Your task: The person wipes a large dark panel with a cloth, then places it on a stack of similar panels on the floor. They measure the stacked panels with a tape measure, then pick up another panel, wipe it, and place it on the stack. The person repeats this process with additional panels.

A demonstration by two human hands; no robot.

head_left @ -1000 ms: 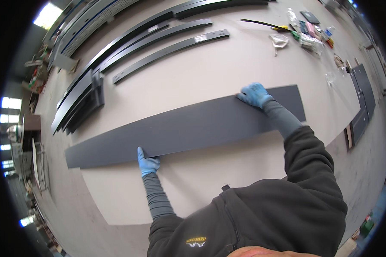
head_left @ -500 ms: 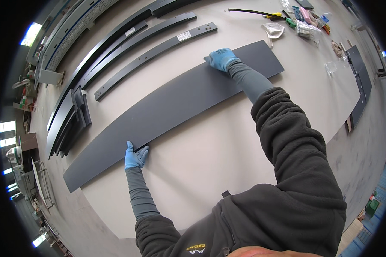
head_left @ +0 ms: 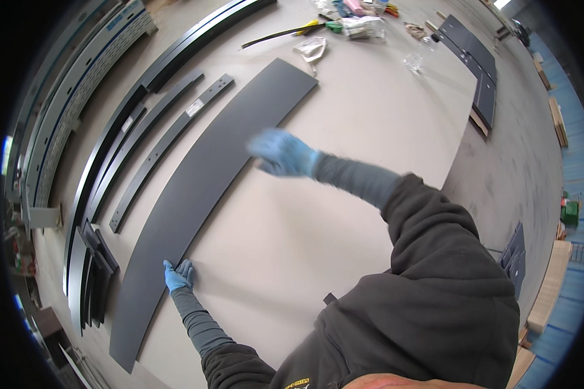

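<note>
A long dark grey panel with one curved edge lies slantwise on the pale table. My left hand, in a blue glove, grips its straight near edge toward the lower end, one finger on the top face and the others at the edge. My right hand, also gloved in blue, hovers by the same straight edge farther up. Motion smears its fingers, so I cannot make out whether they touch the panel.
Beyond the panel lie several narrow dark curved strips and a stack of short dark pieces. A small white bag, a black strip and plastic-wrapped items lie at the far side. Dark hinged panels sit at the right.
My right hand has let go of the panel's far curved edge and come back to its near side. The left hand stays on the near edge. The whole view has turned.
</note>
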